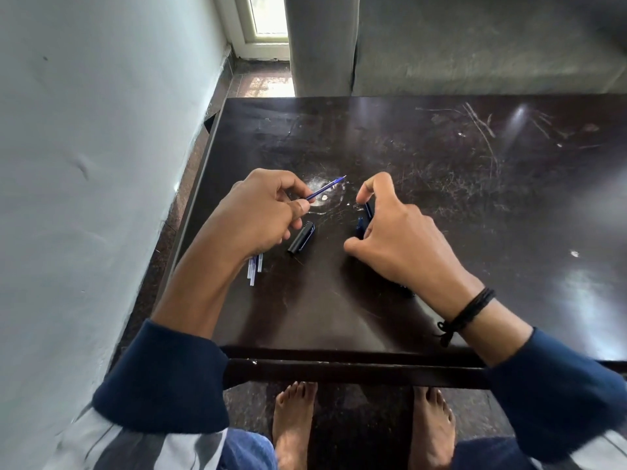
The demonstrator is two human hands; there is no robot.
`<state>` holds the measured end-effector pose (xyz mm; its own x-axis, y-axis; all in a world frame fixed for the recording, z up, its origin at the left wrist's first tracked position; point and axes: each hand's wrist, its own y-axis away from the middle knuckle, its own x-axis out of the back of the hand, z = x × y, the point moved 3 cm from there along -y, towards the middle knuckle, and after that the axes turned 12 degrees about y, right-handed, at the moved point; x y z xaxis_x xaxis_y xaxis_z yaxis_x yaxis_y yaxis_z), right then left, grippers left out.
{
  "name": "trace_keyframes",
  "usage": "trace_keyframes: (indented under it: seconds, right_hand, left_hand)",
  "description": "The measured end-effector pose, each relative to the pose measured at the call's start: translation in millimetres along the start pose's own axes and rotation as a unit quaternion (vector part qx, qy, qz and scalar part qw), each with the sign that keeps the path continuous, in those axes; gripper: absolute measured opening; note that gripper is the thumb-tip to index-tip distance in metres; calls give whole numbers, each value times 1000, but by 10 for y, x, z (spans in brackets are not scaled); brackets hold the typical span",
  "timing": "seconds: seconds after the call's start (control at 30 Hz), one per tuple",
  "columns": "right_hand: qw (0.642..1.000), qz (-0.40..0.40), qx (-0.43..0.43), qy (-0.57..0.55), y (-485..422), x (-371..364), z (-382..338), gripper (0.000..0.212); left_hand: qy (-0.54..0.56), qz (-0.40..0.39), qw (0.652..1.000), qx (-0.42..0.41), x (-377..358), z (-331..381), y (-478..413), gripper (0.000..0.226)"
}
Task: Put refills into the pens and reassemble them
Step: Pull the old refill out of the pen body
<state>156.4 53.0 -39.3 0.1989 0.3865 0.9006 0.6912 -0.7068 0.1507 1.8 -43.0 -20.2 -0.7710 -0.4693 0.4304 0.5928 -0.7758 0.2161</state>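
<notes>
Left hand (261,212), centre-left of frame: thumb and fingertips pinch one blue refill (325,188) at its lower end, its fine tip pointing to the upper right, raised above the table. Right hand (400,239), centre-right: fingers curled down around a dark pen barrel (368,211), thumb spread towards the lower left; whether the barrel is lifted or lies on the surface cannot be told. Black pen cap (301,237): lying on the table between the two hands, nearer the left. Spare refills (254,269): small cluster, clear-ended, partly hidden beneath the left wrist. Table (441,171): dark, glossy, scratched. Black cord bracelet (471,310): on the right wrist. Navy sleeves (163,374): on both forearms, lower frame.
</notes>
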Motion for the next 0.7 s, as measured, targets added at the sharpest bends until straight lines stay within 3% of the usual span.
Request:
trace_keyframes:
  seconds: [0.27,0.37,0.43,0.5,0.6,0.7]
  right_hand:
    - [999,29,9,28,-54,-63,60,28]
    - [995,54,-52,-72,-119,16,107,23]
    - [966,24,-87,-243,-144,55,113,24]
    - [916,-35,-116,-383,-135,49,91,21]
    - [865,-68,-130,-481,-128,0,58,20]
    - [838,-68,-148,-520,-132,-28,48,12]
  left_hand:
    - [20,-9,1000,5,-34,1,8,11]
    - [42,-21,999,8,-60,23,25,11]
    - [66,-33,997,9,-81,45,37,11]
    - [85,-46,995,7,-112,70,48,12]
    - [92,-63,994,5,-179,96,66,12]
    - [96,-72,993,7,-217,107,80,15]
